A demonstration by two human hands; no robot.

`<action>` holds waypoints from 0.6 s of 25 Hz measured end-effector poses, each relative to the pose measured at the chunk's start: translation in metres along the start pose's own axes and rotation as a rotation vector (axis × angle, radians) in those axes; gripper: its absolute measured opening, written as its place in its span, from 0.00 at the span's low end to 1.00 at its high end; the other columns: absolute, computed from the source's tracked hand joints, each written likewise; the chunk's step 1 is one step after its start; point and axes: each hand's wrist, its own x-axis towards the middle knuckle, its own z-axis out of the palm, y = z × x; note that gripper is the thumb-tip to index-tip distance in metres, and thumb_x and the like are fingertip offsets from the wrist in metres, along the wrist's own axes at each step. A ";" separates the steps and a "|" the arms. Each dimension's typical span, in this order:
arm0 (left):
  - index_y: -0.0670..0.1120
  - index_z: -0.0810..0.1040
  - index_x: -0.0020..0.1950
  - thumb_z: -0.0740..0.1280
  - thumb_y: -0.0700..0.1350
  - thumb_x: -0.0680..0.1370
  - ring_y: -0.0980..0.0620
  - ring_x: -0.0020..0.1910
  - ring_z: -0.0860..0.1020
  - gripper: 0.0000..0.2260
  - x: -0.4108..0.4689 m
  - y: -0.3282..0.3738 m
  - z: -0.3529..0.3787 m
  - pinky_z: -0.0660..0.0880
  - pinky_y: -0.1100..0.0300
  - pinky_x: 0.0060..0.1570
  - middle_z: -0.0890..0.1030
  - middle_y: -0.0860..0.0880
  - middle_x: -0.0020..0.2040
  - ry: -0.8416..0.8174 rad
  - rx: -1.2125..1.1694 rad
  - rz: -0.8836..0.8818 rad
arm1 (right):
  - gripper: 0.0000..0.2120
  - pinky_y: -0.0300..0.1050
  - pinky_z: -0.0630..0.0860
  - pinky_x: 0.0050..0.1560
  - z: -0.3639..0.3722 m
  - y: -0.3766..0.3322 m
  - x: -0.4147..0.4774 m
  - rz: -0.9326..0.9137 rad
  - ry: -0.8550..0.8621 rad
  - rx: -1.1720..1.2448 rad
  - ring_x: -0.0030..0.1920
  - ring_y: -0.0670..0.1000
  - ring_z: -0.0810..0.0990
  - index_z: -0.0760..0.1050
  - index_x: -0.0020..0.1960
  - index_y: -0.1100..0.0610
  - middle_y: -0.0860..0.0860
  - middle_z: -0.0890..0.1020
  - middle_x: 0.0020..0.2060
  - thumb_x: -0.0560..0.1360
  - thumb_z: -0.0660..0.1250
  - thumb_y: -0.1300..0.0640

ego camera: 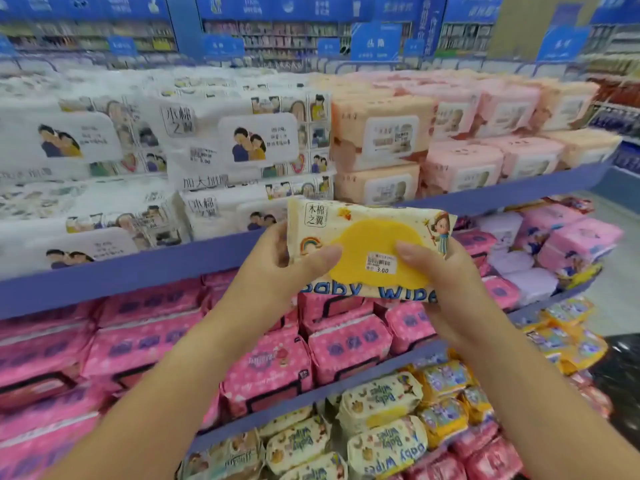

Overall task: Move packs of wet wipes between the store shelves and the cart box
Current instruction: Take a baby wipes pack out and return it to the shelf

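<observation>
Two hands pinch one pack (pixel 367 251) (yellow flap, price sticker) before the shelf (pixel 145 268): left hand (pixel 280 268) and right hand (pixel 446 271) press thumbs on its front, fingers curled behind.

Bright, even store light leaves barely a shadow. The far shelves (pixel 277 39) are blurred, and the near shelf (pixel 138 268) bows toward the edges.

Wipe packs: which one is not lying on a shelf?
The cream pack with the yellow lid, gripped at its two ends by the left hand and right hand; all others lie stacked on the shelves.
</observation>
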 end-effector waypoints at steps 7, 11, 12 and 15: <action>0.53 0.79 0.56 0.80 0.48 0.62 0.60 0.46 0.86 0.24 -0.043 -0.084 0.040 0.80 0.67 0.43 0.87 0.60 0.48 -0.001 -0.059 -0.192 | 0.51 0.57 0.82 0.52 -0.044 0.069 -0.064 0.188 0.031 -0.192 0.54 0.58 0.85 0.73 0.66 0.52 0.54 0.85 0.56 0.47 0.85 0.39; 0.58 0.77 0.58 0.82 0.45 0.60 0.60 0.51 0.85 0.30 -0.083 -0.131 0.057 0.81 0.63 0.47 0.86 0.62 0.52 0.072 -0.015 -0.319 | 0.37 0.36 0.80 0.43 -0.067 0.097 -0.086 0.307 -0.129 -0.359 0.48 0.44 0.86 0.74 0.59 0.45 0.40 0.86 0.49 0.53 0.85 0.48; 0.58 0.77 0.59 0.84 0.43 0.60 0.61 0.51 0.85 0.31 -0.094 -0.142 0.060 0.81 0.64 0.47 0.86 0.62 0.52 0.111 0.007 -0.364 | 0.35 0.32 0.79 0.42 -0.070 0.107 -0.090 0.348 -0.161 -0.383 0.47 0.41 0.86 0.73 0.58 0.45 0.38 0.86 0.48 0.56 0.86 0.54; 0.62 0.75 0.60 0.85 0.40 0.60 0.68 0.53 0.82 0.36 -0.121 -0.166 0.074 0.77 0.72 0.46 0.83 0.69 0.53 0.171 0.097 -0.480 | 0.35 0.31 0.77 0.44 -0.083 0.149 -0.099 0.454 -0.238 -0.481 0.45 0.36 0.83 0.72 0.55 0.46 0.34 0.85 0.46 0.55 0.87 0.53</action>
